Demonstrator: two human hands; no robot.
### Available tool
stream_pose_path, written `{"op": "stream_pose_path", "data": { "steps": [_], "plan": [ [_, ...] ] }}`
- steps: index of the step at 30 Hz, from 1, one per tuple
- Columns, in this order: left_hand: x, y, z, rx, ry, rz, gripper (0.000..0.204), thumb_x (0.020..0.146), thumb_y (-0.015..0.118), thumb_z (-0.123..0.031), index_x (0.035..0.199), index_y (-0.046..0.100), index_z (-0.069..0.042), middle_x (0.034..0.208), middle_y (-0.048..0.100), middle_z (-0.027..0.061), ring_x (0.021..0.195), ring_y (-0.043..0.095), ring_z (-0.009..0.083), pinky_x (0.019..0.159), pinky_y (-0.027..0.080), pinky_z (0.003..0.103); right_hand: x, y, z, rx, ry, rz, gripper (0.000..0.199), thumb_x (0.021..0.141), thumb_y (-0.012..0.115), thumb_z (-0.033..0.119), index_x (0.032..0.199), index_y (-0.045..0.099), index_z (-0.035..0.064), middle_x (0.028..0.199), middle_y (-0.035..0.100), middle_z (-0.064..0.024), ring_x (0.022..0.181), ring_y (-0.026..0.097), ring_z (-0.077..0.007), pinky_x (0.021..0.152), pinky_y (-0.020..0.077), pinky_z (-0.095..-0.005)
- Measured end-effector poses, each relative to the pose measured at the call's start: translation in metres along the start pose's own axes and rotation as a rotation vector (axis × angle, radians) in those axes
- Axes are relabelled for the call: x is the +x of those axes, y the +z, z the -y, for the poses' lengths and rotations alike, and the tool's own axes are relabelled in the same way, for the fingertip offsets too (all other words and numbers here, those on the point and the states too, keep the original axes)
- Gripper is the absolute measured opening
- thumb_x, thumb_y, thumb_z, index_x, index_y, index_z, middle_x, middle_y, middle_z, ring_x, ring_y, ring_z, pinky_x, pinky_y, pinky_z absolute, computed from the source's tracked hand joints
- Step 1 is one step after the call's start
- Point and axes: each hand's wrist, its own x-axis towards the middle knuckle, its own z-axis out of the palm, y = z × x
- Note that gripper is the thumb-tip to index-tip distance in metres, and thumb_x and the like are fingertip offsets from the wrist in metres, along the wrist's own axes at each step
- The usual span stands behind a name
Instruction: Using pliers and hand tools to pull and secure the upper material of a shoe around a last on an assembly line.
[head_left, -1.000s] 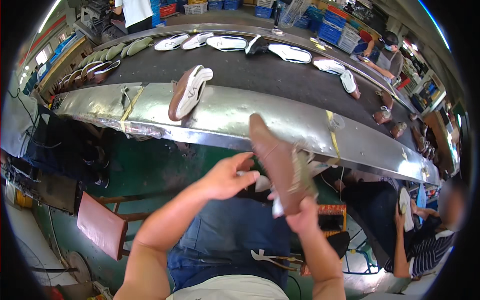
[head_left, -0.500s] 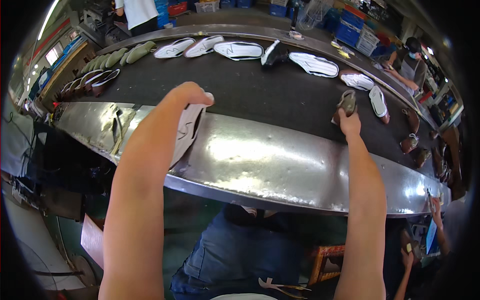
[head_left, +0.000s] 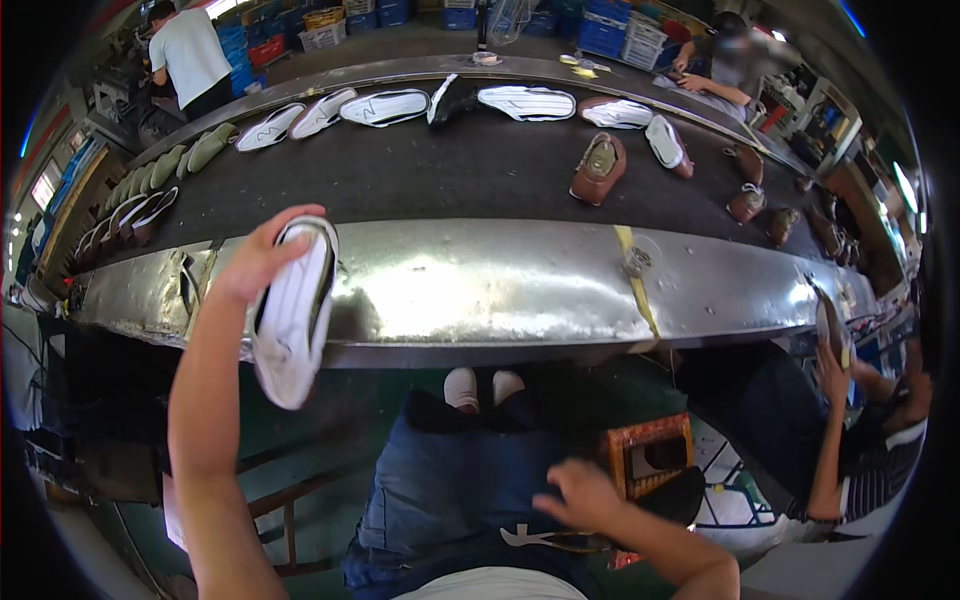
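My left hand (head_left: 258, 258) grips a white shoe sole (head_left: 293, 312) by its upper end and holds it hanging in front of the shiny metal edge (head_left: 480, 285) of the conveyor. My right hand (head_left: 583, 493) is down over my lap in blue jeans (head_left: 450, 490), fingers loosely curled, holding nothing, close to a small white piece (head_left: 535, 538). A brown shoe (head_left: 598, 168) stands on the dark belt (head_left: 420, 175) to the far right.
Several white soles (head_left: 385, 105) and brown shoes (head_left: 748, 203) lie along the belt. A person's hand (head_left: 832, 365) at the right holds a sole. Another person in a white shirt (head_left: 192, 55) stands far left. A wooden crate (head_left: 650, 460) sits beside my right knee.
My left hand has taken the white sole off the belt and drawn it back toward me. My right hand let go of the brown shoe on the belt and dropped to my lap.
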Motion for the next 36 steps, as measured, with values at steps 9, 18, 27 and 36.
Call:
{"op": "stream_pose_path", "data": {
  "steps": [9, 18, 27, 36],
  "plan": [
    [-0.21, 0.219, 0.122, -0.666, 0.11, -0.118, 0.077, 0.09, 0.078, -0.019, 0.154, 0.039, -0.001, 0.142, 0.054, 0.0121, 0.128, 0.055, 0.0216, 0.11, 0.043, 0.036, -0.144, 0.078, 0.007, 0.452, 0.449, 0.376, 0.046, 0.089, 0.074, 0.033, 0.118, 0.062, 0.0011, 0.101, 0.068, -0.0127, 0.078, 0.069, -0.0273, 0.077, 0.0571, -0.038],
    [-0.254, 0.278, 0.166, -0.371, -0.003, -0.002, 0.059, 0.097, 0.07, -0.019, 0.148, 0.042, -0.01, 0.142, 0.046, 0.0114, 0.131, 0.047, 0.0233, 0.112, 0.038, 0.035, -0.139, 0.047, 0.061, 1.236, 0.477, 0.313, 0.035, 0.094, 0.055, 0.002, 0.129, 0.053, -0.0024, 0.109, 0.069, -0.0111, 0.091, 0.068, -0.0159, 0.076, 0.0533, -0.029],
    [-0.273, 0.269, 0.159, -0.116, 0.228, 0.034, 0.057, 0.104, 0.058, -0.026, 0.154, 0.035, -0.009, 0.157, 0.036, 0.0114, 0.14, 0.039, 0.0204, 0.116, 0.031, 0.035, -0.071, 0.033, 0.109, 1.238, 0.231, 0.48, 0.036, 0.106, 0.052, 0.013, 0.138, 0.05, -0.0029, 0.133, 0.062, -0.0142, 0.118, 0.064, -0.0238, 0.101, 0.0513, -0.038],
    [-0.265, 0.252, 0.174, 0.039, 0.249, -0.069, 0.05, 0.101, 0.062, -0.012, 0.147, 0.046, -0.004, 0.146, 0.05, 0.0113, 0.136, 0.046, 0.0197, 0.115, 0.036, 0.036, -0.025, 0.04, 0.106, 0.827, 0.245, 0.417, 0.022, 0.106, 0.054, 0.021, 0.101, 0.059, 0.0007, 0.072, 0.065, -0.0063, 0.066, 0.067, -0.0175, 0.064, 0.0544, -0.0342]
  ]
}}
